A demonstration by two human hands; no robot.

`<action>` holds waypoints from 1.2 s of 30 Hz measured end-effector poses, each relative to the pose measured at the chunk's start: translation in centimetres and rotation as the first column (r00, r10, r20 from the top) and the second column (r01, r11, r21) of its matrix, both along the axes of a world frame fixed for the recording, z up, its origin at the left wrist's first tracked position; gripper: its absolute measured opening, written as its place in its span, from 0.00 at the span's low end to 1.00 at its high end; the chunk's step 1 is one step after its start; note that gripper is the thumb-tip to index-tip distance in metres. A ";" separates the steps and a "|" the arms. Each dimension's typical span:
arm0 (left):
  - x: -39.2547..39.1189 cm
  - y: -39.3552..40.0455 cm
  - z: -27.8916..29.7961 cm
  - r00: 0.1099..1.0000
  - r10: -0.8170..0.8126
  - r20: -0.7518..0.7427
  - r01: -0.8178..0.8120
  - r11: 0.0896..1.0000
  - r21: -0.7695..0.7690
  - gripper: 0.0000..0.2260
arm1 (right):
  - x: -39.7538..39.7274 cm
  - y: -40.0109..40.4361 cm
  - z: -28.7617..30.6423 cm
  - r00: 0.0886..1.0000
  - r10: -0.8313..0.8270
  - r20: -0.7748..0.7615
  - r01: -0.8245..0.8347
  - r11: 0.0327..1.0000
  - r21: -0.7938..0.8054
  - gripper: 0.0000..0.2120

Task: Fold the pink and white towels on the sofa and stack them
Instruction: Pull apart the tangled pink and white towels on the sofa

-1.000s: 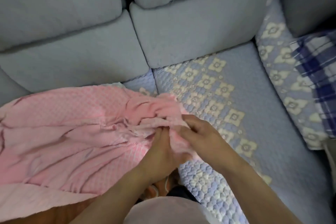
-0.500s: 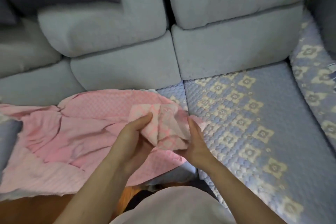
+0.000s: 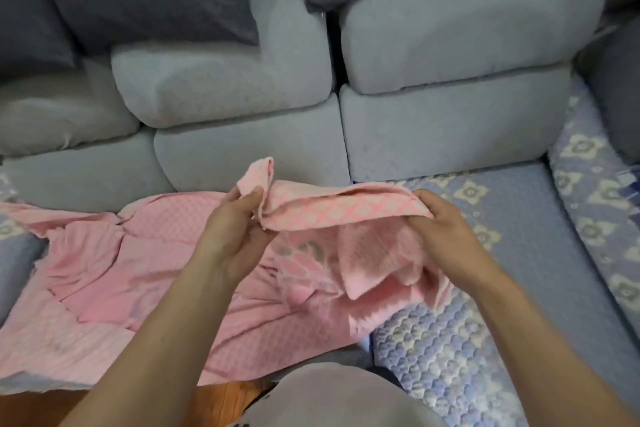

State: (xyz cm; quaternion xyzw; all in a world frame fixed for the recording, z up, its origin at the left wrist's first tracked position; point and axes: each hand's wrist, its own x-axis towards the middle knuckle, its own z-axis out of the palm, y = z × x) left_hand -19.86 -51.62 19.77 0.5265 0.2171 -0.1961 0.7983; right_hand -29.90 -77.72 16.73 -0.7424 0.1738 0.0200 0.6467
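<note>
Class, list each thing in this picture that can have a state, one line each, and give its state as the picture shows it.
Small pink diamond-patterned towel: lifted, stretched between both hands, rest hanging crumpled.
Large pink textured towel: spread wrinkled on the sofa seat, unfolded.
Left hand: pinches the small towel's left end.
Right hand: grips the small towel's right end.
Blue quilted flower-pattern seat cover: lying flat.

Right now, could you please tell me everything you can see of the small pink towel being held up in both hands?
The small pink towel is soft, textured cloth with a pink-and-white diamond lattice. It is unfolded and bunched, its top edge stretched roughly level between the left hand and right hand, which pinch it near opposite ends. One corner sticks up above the left hand's grip; the rest hangs in loose folds over a larger pink cloth spread on the sofa seat.
</note>
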 end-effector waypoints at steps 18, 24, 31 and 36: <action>9.4 -10.2 8.5 -0.176 -0.676 -0.715 0.182 -0.736 0.652 0.21 | -12.3 -13.0 -11.9 0.435 -0.853 -0.288 0.807 0.511 -0.295 0.10; 8.8 -17.7 8.7 0.169 -0.772 -0.613 0.039 -0.617 0.786 0.13 | -15.6 -14.0 -11.4 0.669 -0.724 -0.167 0.597 0.658 -0.458 0.16; -4.4 -18.4 3.4 0.179 -0.896 -0.406 0.814 -0.097 0.573 0.08 | -17.8 -13.6 -13.8 0.630 -0.699 -0.338 0.396 0.663 -0.635 0.16; -11.7 -15.6 -1.4 0.321 -0.858 -0.401 0.899 0.143 0.414 0.09 | -8.5 -15.2 -11.0 0.777 -0.553 -0.301 0.326 0.762 -0.560 0.15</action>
